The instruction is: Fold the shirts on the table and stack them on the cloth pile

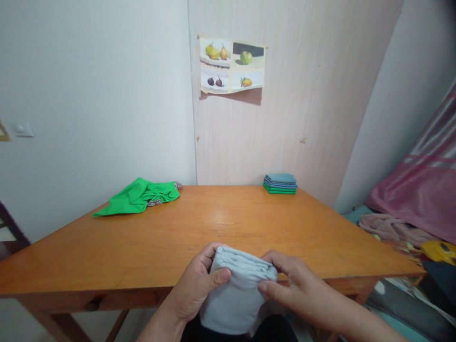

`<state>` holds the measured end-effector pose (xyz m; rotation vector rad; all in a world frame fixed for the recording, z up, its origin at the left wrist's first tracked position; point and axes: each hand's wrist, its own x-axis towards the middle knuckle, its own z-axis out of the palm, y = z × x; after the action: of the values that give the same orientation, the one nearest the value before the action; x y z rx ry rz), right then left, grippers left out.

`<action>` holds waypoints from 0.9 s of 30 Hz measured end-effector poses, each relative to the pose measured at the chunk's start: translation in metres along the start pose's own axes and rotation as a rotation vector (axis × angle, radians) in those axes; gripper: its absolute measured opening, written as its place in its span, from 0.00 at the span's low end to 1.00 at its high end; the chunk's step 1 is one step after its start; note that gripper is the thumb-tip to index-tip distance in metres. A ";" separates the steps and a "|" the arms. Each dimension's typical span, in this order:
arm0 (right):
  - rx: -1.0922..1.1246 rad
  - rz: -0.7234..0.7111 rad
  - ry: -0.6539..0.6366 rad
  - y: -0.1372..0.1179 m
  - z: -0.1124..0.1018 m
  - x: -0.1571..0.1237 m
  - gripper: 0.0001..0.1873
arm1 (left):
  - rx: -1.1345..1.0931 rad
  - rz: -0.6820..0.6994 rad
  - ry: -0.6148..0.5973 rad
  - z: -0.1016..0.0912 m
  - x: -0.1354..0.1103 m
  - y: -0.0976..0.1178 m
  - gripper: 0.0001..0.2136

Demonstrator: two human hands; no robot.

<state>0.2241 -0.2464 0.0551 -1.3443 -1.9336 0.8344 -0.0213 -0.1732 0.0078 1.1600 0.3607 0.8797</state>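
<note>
A light grey-blue folded cloth (237, 297) is held up in front of the table's near edge, its layered folds showing along the top. My left hand (195, 282) grips its left side, thumb on the near face and fingers behind. On the right side, my right hand (294, 285) pinches the upper corner between thumb and fingers. The fingers behind the cloth are partly hidden. A crumpled bright green cloth (137, 198) with patterned grey bits lies at the table's far left. At the far right sits a neat stack of folded blue and green cloths (280, 184).
The wooden table (221, 228) stretches from just beyond my hands to the wall. A sheet of fruit pictures (231, 66) hangs there. To the right, past the table's edge, are a pink curtain (416, 185), a rumpled pinkish cloth (392, 230) and a yellow item (440, 251).
</note>
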 end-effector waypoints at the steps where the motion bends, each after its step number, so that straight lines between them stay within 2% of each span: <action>1: -0.003 0.003 -0.009 0.000 -0.001 0.000 0.08 | 0.009 -0.003 0.001 0.001 0.000 0.001 0.20; 3: -0.013 0.012 -0.040 -0.002 -0.005 0.001 0.10 | 0.036 -0.011 0.000 0.003 0.001 0.002 0.21; 6: -0.097 0.025 -0.030 -0.005 -0.012 0.001 0.24 | 0.130 -0.008 -0.011 0.009 0.003 0.003 0.21; 8: -0.164 0.032 0.002 -0.009 -0.013 0.002 0.35 | 0.254 0.021 -0.014 0.016 0.005 0.003 0.21; 10: -0.208 0.027 -0.001 -0.013 -0.008 0.003 0.39 | 0.410 0.075 -0.013 0.025 0.007 0.004 0.21; 13: -0.222 -0.001 -0.014 -0.018 0.003 0.007 0.37 | 0.577 0.141 -0.006 0.038 0.011 0.004 0.19; 17: -0.158 -0.034 0.015 -0.020 0.009 0.010 0.25 | 0.543 0.153 0.015 0.045 0.012 -0.001 0.23; 20: -0.091 -0.037 0.023 -0.018 0.001 0.008 0.16 | 0.419 0.119 0.006 0.038 0.013 -0.005 0.33; 22: -0.044 -0.017 0.020 -0.016 -0.008 0.005 0.13 | 0.361 0.077 -0.044 0.029 0.013 -0.006 0.34; 25: 0.044 0.026 -0.008 -0.009 -0.021 0.000 0.14 | 0.324 -0.005 -0.078 0.016 0.013 -0.003 0.32; 27: 0.097 0.055 -0.013 -0.003 -0.027 -0.003 0.17 | 0.309 -0.067 -0.100 0.010 0.012 0.001 0.35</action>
<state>0.2447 -0.2461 0.0736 -1.3427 -1.8482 0.9533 -0.0076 -0.1709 0.0146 1.4626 0.4619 0.7198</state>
